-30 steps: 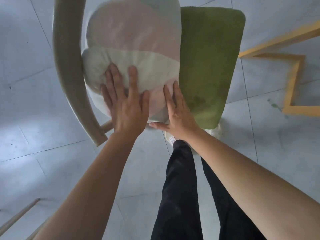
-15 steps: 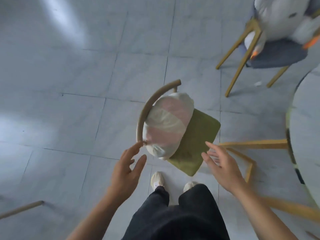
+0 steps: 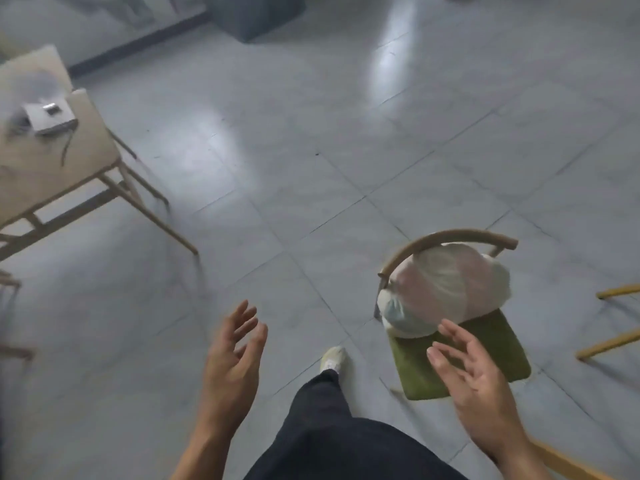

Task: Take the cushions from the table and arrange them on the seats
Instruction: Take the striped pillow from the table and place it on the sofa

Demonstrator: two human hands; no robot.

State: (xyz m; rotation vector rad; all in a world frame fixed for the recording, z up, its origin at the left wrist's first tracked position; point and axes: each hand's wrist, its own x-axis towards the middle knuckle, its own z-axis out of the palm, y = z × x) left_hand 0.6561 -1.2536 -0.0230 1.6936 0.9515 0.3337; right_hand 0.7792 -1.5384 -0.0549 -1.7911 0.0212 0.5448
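The round, soft cushion w/ pink, white & pale-blue panels (image 3: 446, 292) sits on the flat green fabric seat pad (image 3: 485, 358) of the chair w/ the curved tan wooden backrest (image 3: 446, 242). It's propped at the back of the seat, leaning into the backrest curve, prob. so it stays put & works as a back cushion; the front half of the green pad is bare. So this one looks placed, as far as I can judge.

My left hand (image 3: 233, 358) is out in front over the grey tiled floor (image 3: 311, 133), palm turned inward, fingers loosely spread & a bit curled, holding nothing. My right hand (image 3: 474, 368) hovers above the front of the green pad, palm up-ish, fingers apart, also empty; not touching cushion or chair. Both forearms come up from the bottom edge, elbows low, wrists relaxed.

One dark trouser leg & pale shoe (image 3: 333, 356) point fwd, left of the chair.

Far left there's a beige tabletop (image 3: 41, 168) on thin wooden legs w/ a small white boxy item (image 3: 48, 114) on it; blurred, can't tell what it is. No more cushions seen on it. Yellow legs at the right edge, well apart from my chair.
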